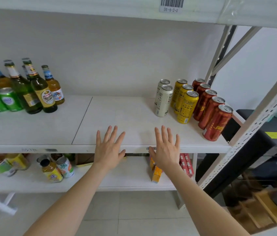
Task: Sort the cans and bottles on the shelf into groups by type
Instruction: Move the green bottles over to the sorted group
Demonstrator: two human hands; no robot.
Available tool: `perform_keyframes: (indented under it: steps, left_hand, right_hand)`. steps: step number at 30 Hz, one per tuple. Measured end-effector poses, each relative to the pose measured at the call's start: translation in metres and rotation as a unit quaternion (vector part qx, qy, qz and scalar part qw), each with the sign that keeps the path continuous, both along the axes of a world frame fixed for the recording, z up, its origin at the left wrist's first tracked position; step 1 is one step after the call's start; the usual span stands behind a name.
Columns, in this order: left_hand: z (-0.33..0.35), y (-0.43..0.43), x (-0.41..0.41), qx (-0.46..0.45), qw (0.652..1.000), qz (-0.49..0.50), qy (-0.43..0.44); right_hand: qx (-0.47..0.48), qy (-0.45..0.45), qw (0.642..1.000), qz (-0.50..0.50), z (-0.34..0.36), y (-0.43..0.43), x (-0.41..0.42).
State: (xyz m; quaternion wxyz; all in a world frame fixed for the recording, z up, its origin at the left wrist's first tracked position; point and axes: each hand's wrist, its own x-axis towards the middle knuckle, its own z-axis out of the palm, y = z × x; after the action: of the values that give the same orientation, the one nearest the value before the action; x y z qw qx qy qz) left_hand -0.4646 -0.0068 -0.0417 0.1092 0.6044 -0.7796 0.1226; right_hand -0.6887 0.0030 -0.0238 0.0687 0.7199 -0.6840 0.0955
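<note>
Left hand (108, 149), right hand (165, 150) empty, splayed, at white shelf (125, 113) edge. Green glass bottles (39, 90), shelf's left: fragile, probably heavy; grasp mid-body.

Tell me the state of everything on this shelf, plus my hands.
left hand, open, empty
right hand, open, empty
red cans, upright, five in a row
yellow cans, upright, three in a row
white cans, upright, two in a row
green bottles, upright, capped
amber bottles, upright, capped
green cans, upright

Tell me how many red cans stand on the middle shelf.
5, in one row at the right end of the shelf, back to front: rearmost red can, second, third, fourth, frontmost. None seems hidden.
</note>
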Motion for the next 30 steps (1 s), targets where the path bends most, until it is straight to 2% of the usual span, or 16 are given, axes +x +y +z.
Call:
perform_keyframes:
  steps: [11,30]
  left_hand:
    - [0.003,0.047,0.079,0.009,0.999,0.041,-0.010]
    - [0.014,0.059,0.308,0.020,0.999,0.022,-0.040]
  right_hand:
    - [0.011,0.005,0.999,0.035,0.011,0.038,0.080]
    - [-0.004,-0.016,1.000,0.019,0.016,0.049,0.321]
